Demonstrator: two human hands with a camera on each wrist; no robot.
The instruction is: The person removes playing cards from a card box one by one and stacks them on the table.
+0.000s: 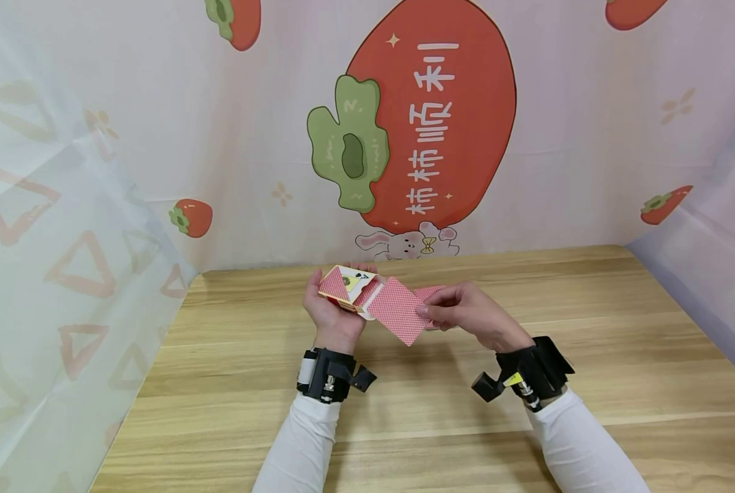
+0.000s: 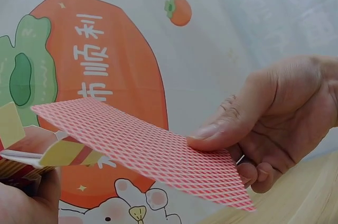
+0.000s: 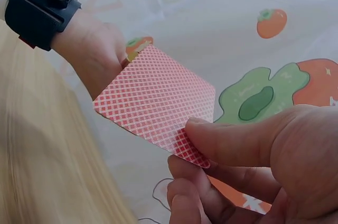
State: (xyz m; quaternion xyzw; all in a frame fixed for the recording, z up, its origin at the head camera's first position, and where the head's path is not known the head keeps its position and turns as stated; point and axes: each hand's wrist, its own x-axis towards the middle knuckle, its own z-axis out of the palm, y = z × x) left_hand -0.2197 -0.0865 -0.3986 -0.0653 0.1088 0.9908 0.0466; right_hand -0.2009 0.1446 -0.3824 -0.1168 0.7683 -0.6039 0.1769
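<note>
My left hand [image 1: 337, 327] grips a playing-card box [image 1: 337, 282] from below, fingers curled round its far side. The box has a red-patterned face with a yellow and white part, and its end flap stands open to the right. Between thumb and fingers, my right hand [image 1: 480, 316] pinches a playing card [image 1: 397, 311] by its right end, red lattice back upward. In the head view the card's left end overlaps the box's open end. More red-backed card [image 1: 428, 292] shows behind the right fingers, partly hidden by them. The left wrist view shows the box's flaps [image 2: 63, 151] close under the card.
A wooden table [image 1: 429, 424] lies below both hands. Behind it hangs a pale cloth [image 1: 564, 137] with a large printed persimmon and white lettering. Each wrist wears a black strap with a camera [image 1: 326, 375]. Cloth walls also stand at left and right.
</note>
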